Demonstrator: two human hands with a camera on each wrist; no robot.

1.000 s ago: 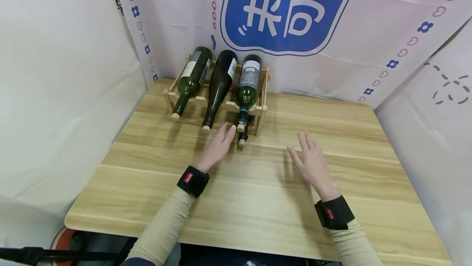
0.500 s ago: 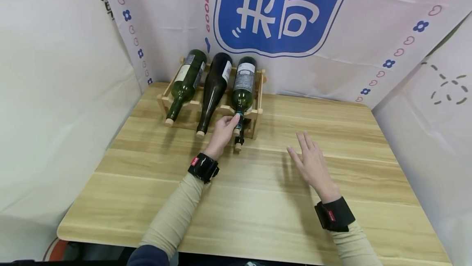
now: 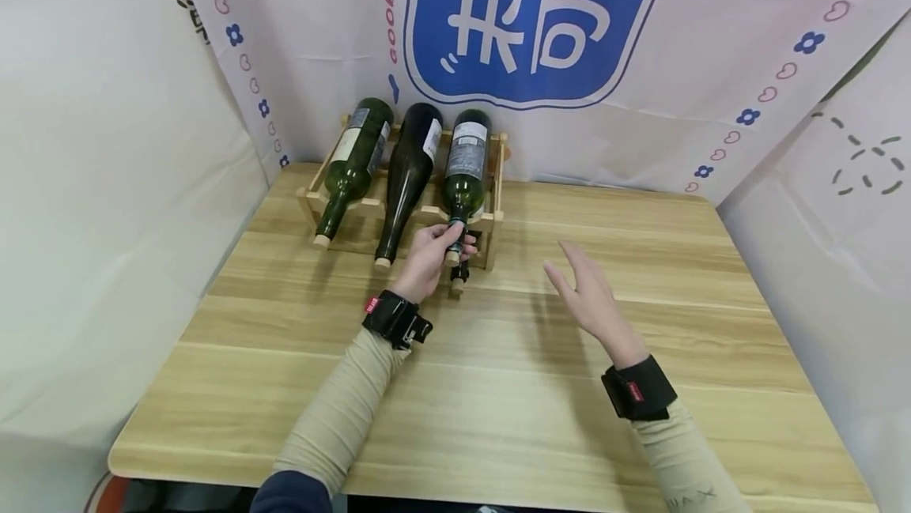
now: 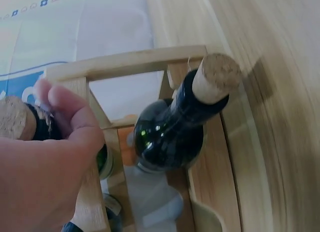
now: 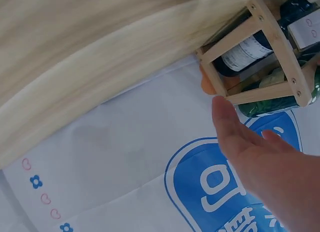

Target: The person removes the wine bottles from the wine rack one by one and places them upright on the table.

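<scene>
A wooden wine rack [image 3: 496,243] at the back of the table bears three corked bottles on top. My left hand [image 3: 425,258] grips the neck of the rightmost green bottle [image 3: 466,169], just behind its cork. In the left wrist view that cork [image 4: 16,119] sticks out beside my curled fingers. Below it, a dark bottle [image 4: 172,137] lies in the lower tier, its cork facing out. My right hand [image 3: 592,296] hovers over the table to the right of the rack, fingers extended, holding nothing. The right wrist view shows the rack's side beyond that hand [image 5: 255,152].
A dark bottle [image 3: 406,181] and a green bottle [image 3: 349,173] lie on the rack's top, left of the held one. A printed cloth [image 3: 569,126] hangs right behind the rack. The wooden table [image 3: 470,418] spreads out in front.
My left hand has moved up and right to the rightmost top bottle and taken hold of its neck. The right hand has shifted slightly, its fingers closer together. The head view has shifted a little.
</scene>
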